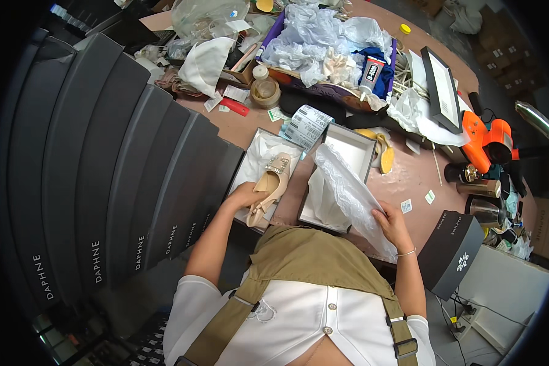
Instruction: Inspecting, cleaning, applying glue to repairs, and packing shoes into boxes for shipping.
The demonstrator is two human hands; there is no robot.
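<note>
My left hand (249,195) is closed on a beige slingback shoe (274,177) with a jewelled buckle. The shoe is over a box lid or tray (241,177) lined with white tissue. To the right of it, an open shoe box (355,143) with a white inside lies on the table. White tissue paper (351,195) rises out of this box, its right edge pinched between the thumb and fingers of my right hand (391,224). Part of the left palm is hidden behind the shoe.
Dark shoe boxes (128,158) stand stacked along the left. A purple-edged bin (323,79) at the back holds crumpled tissue and a glue tube (371,74). A label roll (308,125), a glue jar (264,91), an orange tool (485,141) and a black box (450,250) lie around.
</note>
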